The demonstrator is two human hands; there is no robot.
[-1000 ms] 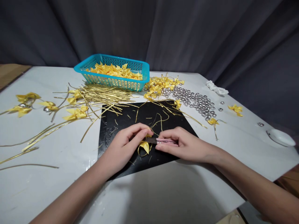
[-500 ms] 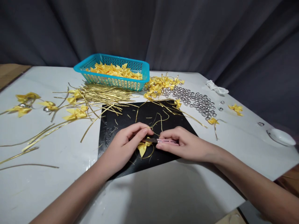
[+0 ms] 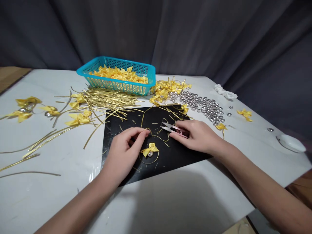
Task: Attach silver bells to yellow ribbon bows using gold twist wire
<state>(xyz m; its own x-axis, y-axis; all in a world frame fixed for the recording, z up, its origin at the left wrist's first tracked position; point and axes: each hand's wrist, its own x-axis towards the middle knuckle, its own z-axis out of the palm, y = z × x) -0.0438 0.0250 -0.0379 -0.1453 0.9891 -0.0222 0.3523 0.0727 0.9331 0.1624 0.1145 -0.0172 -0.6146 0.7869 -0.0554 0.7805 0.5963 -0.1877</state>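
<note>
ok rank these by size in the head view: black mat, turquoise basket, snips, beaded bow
Black mat
Turquoise basket
Snips and beaded bow: too alike to rank; the right hand hides part of the snips

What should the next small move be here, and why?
Probably the left hand should lay the thin gold cord aside and pick up the yellow bow: its fingertips pinch the cord, while the bow lies nearby on the black mat, held by neither hand. The right hand holds open snips.
</note>
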